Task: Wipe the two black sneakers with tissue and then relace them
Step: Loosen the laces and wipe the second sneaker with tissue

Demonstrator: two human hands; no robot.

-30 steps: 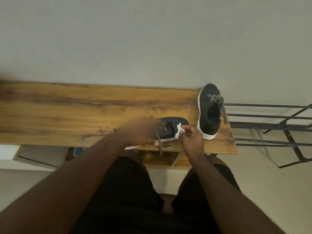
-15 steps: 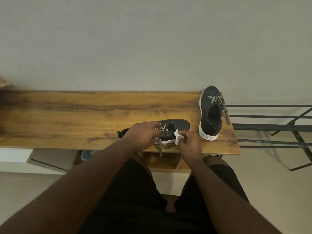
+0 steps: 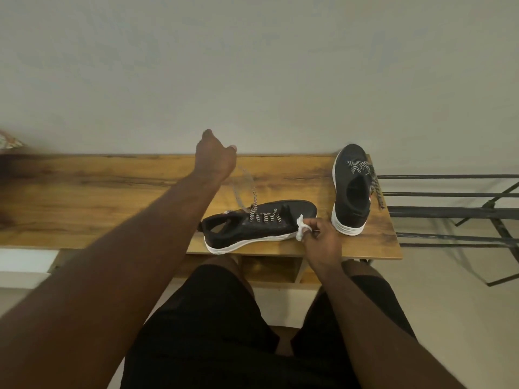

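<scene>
The left hand (image 3: 214, 157) pinches the lace (image 3: 247, 189) above the near sneaker (image 3: 258, 224), which lies lengthwise left to right, while the right hand (image 3: 323, 242) pinches tissue (image 3: 301, 231) at its toe.

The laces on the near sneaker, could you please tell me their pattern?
Black-and-white chevron weave on the laces, clearest in the head view.

head-worn view, facing down, near table (image 3: 84, 197)

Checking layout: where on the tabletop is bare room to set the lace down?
Bare wood spans the table left of the left hand. It is crowded at the right end, between the near sneaker and far sneaker.
</scene>
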